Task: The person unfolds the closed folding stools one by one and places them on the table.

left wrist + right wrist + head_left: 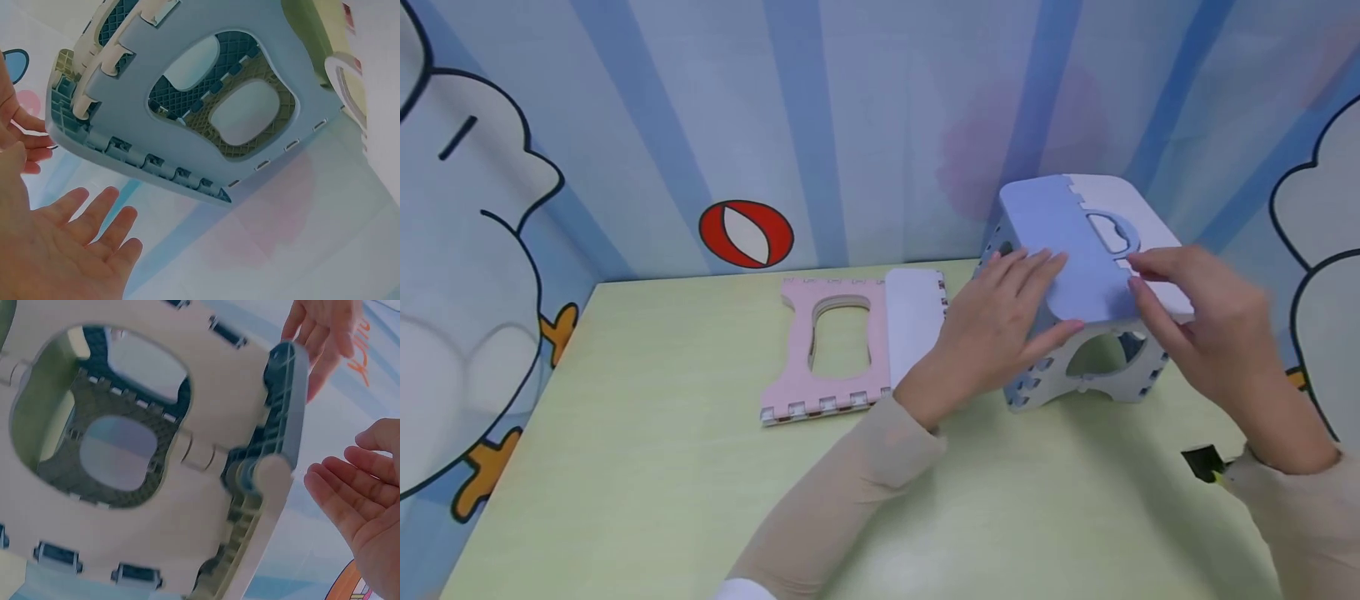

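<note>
An unfolded folding step stool (1045, 221) with a blue and white top and a handle slot stands upright at the back right. My left hand (1000, 321) is over the top's left front edge, fingers straight and spread. In the left wrist view, a gap shows between that hand (75, 250) and the blue side panel (156, 50). Above the white half, near the handle slot, is my right hand (1213, 325), with fingers and thumb loosely bent and apart. Nothing is between them in the right wrist view, where the white side panel (219, 409) shows beside the hand (375, 500).
A pink and white folding stool (842, 392) lies folded flat left of the standing one, partly behind my left forearm. The pale green table (647, 433) meets a striped cartoon backdrop (865, 125) at its back edge. A small black piece (1202, 462) is at my right sleeve.
</note>
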`<state>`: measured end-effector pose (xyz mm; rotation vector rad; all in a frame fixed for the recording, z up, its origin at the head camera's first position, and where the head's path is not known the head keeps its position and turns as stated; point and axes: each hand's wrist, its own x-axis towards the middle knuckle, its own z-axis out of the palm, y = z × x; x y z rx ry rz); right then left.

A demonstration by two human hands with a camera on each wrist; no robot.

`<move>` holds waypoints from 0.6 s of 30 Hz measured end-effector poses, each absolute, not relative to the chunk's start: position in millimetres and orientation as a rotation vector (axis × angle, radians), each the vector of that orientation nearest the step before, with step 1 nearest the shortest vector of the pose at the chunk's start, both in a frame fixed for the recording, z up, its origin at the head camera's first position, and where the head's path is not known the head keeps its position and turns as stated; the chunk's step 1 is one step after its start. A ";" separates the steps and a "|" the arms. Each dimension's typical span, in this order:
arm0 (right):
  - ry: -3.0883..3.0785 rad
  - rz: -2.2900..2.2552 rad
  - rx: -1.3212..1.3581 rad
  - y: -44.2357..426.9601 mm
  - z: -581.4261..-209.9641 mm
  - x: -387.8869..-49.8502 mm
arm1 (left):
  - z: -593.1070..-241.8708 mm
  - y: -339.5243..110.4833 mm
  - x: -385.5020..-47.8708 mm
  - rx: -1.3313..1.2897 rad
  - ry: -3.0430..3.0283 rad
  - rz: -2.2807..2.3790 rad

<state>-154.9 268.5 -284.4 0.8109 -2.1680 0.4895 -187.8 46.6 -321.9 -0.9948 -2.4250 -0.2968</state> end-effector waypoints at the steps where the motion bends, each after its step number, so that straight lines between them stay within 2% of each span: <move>1: -2.158 0.491 0.830 265.4 -284.7 -153.1 | -322.2 43.6 -186.4 -0.999 -2.403 -0.296; 18: -2.172 0.464 1.052 211.8 -307.2 -136.4 | -314.7 -22.3 -166.6 -1.023 -2.346 -0.247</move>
